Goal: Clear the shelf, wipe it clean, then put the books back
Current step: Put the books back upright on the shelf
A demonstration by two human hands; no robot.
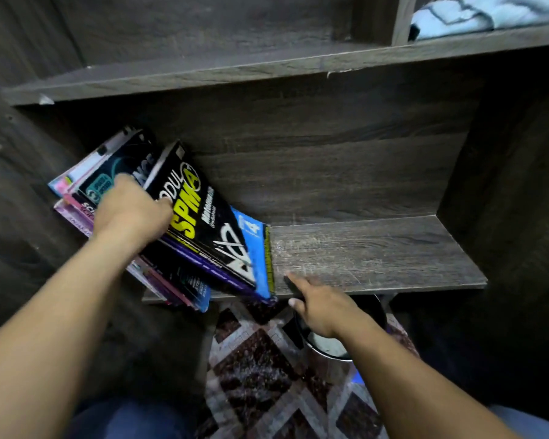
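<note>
Books (203,223) lean leftward on the shelf (377,251) — the left hand (130,213) grips them, fingers curled over; the right hand (322,307) holds nothing, fingers loosely straight, forefinger touching the shelf's front edge.

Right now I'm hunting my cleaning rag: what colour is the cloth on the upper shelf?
The cloth is light blue, head view.
</note>
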